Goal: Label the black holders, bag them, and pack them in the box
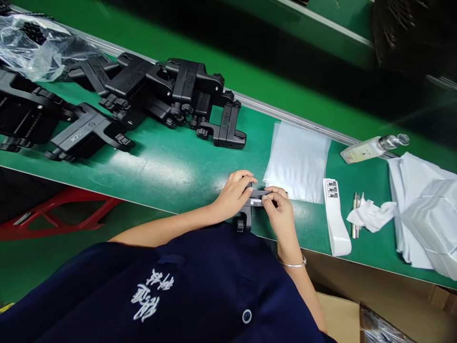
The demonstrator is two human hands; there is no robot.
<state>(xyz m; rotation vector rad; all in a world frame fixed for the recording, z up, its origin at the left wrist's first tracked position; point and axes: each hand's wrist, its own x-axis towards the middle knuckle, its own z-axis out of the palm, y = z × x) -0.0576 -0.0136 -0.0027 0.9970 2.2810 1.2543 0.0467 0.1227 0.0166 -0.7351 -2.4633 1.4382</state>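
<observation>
A black plastic bracket part [247, 212] rests at the near edge of the green bench [171, 171]. My left hand [235, 193] grips its left end, fingers curled over the top. With fingertips pinched, my right hand [280, 209] presses a small white label [257, 202] onto the part's top face. A silver bangle [293, 263] circles my right wrist.
Several black bracket parts [150, 95] lie at the back left beside a crumpled clear bag [35, 45]. A clear flat bag [298, 159], a label strip [335, 214], tweezers [356, 209], white cloths [424, 209] and a squeeze bottle [371, 147] lie right. A cardboard box [374, 295] stands below.
</observation>
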